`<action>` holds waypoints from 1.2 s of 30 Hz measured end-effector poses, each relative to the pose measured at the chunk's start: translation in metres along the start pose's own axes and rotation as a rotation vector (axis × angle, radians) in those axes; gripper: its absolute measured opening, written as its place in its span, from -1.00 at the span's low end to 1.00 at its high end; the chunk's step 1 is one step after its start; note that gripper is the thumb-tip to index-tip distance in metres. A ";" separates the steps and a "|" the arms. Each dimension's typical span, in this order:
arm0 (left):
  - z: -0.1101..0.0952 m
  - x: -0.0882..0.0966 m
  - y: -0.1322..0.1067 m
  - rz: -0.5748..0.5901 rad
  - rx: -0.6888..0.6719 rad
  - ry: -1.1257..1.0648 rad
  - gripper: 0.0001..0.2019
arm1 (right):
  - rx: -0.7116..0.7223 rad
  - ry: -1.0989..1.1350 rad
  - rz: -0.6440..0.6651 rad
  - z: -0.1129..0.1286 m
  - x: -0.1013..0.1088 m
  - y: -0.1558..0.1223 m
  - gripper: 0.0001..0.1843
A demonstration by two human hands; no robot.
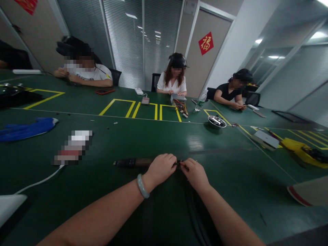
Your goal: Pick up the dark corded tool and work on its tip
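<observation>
A long brown-and-black cylindrical tool [135, 163] lies on its side along the dark green surface [143, 136], its narrow tip toward nine o'clock and its other end under the wearer's left hand [162, 168]. The left hand is closed around that end. The right hand [196, 175], at three o'clock from it, has thumb and forefinger pinched on a small dark end piece [180, 162]; whether this is joined to the tool cannot be told. Dark cords [194, 213] run from below the right hand toward six o'clock.

Likely hazards: the round body could roll if the left grip loosened; the small piece, held only by fingertips, could slip and drop; a snag in the cords, if they connect to the piece, could pull it askew.

Containers, outward from the hands: between one and two o'clock, a shiny round metal bowl [217, 122] holds dark contents too small to identify. Near one o'clock, a clear plastic bottle with a green label [201, 100] stands tilted in view; its fill level is uncertain. Toward three o'clock, a dark object [316, 154] lies at a yellow fabric-like bag [298, 150], in or on it unclear. Between three and four o'clock, a pale cylinder with a red band [311, 192] is cut by the frame, its interior hidden.
</observation>
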State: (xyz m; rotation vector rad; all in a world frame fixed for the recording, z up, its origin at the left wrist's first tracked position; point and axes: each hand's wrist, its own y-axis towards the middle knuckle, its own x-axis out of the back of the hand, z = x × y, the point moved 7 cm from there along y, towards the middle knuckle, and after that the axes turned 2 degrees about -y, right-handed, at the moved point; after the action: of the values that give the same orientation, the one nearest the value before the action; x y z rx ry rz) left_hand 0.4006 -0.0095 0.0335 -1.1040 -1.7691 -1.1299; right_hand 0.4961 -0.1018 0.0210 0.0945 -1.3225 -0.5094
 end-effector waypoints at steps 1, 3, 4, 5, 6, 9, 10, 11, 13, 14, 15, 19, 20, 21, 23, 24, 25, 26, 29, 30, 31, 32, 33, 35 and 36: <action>0.000 0.000 0.000 -0.002 -0.004 -0.003 -0.94 | -0.006 0.008 -0.001 -0.001 0.000 0.000 -0.85; 0.000 0.001 0.000 -0.007 -0.011 -0.009 -0.93 | -0.021 0.030 -0.004 -0.003 -0.001 0.000 -0.85; 0.000 0.001 -0.001 -0.009 -0.013 -0.013 -0.93 | -0.027 0.043 -0.006 -0.004 -0.001 0.000 -0.86; 0.000 0.001 -0.001 -0.010 -0.015 -0.016 -0.93 | -0.033 0.057 -0.010 -0.004 -0.001 -0.001 -0.86; 0.000 0.001 -0.001 -0.012 -0.016 -0.020 -0.93 | -0.038 0.070 -0.014 -0.005 -0.001 -0.001 -0.87; 0.001 0.000 0.000 -0.015 -0.019 -0.030 -0.93 | -0.047 0.100 -0.021 -0.005 -0.001 -0.001 -0.89; 0.001 0.000 0.000 -0.015 -0.022 -0.033 -0.93 | -0.044 0.103 -0.017 -0.004 -0.002 -0.001 -0.89; 0.001 0.000 0.000 -0.014 -0.024 -0.035 -0.93 | -0.036 0.100 -0.012 -0.004 -0.002 -0.001 -0.89; 0.001 -0.002 0.001 -0.012 -0.030 -0.038 -0.93 | -0.007 0.069 -0.004 -0.001 -0.003 0.000 -0.88; 0.001 -0.002 0.001 -0.010 -0.032 -0.038 -0.92 | 0.008 0.043 -0.002 0.000 -0.004 0.000 -0.88; 0.001 -0.003 0.001 -0.009 -0.032 -0.037 -0.92 | 0.024 0.013 0.000 0.002 -0.004 0.001 -0.87; 0.002 -0.007 0.002 0.001 -0.026 -0.029 -0.92 | 0.073 -0.117 0.028 0.005 -0.007 0.003 -0.86; 0.001 -0.008 0.002 0.004 -0.025 -0.026 -0.91 | 0.086 -0.146 0.038 0.006 -0.008 0.004 -0.86; 0.001 -0.008 0.003 0.007 -0.023 -0.024 -0.91 | 0.098 -0.174 0.048 0.006 -0.009 0.004 -0.86; 0.001 -0.008 0.003 0.009 -0.015 -0.021 -0.91 | 0.122 -0.219 0.063 0.007 -0.011 0.005 -0.84; 0.001 -0.008 0.003 0.010 -0.009 -0.020 -0.89 | 0.138 -0.235 0.074 0.007 -0.012 0.006 -0.84; 0.002 -0.008 0.003 0.010 -0.001 -0.020 -0.88 | 0.155 -0.247 0.088 0.007 -0.012 0.007 -0.84; 0.002 -0.008 0.003 0.010 0.006 -0.020 -0.86 | 0.175 -0.257 0.104 0.006 -0.014 0.008 -0.84; 0.003 -0.007 0.002 0.011 0.019 -0.022 -0.84 | 0.229 -0.267 0.138 0.005 -0.017 0.009 -0.85; 0.003 -0.006 0.002 0.011 0.019 -0.023 -0.84 | 0.239 -0.267 0.145 0.004 -0.018 0.009 -0.84; 0.002 -0.005 0.002 0.010 0.018 -0.025 -0.84 | 0.243 -0.264 0.151 0.003 -0.019 0.009 -0.84; 0.001 -0.004 0.002 0.010 0.014 -0.026 -0.83 | 0.243 -0.261 0.160 0.002 -0.020 0.009 -0.83; 0.000 -0.002 0.002 0.010 0.011 -0.027 -0.82 | 0.240 -0.259 0.168 0.001 -0.022 0.009 -0.83; -0.005 0.004 0.000 -0.002 -0.004 -0.031 -0.77 | 0.227 -0.262 0.178 0.000 -0.024 0.009 -0.84; -0.009 0.009 -0.002 -0.018 -0.015 -0.036 -0.72 | 0.222 -0.264 0.179 0.000 -0.025 0.009 -0.85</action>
State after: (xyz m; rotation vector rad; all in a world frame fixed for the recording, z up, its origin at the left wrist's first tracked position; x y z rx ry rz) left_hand 0.3970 -0.0157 0.0443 -1.1262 -1.8045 -1.1429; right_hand 0.4953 -0.0838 0.0020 0.0931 -1.6271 -0.2256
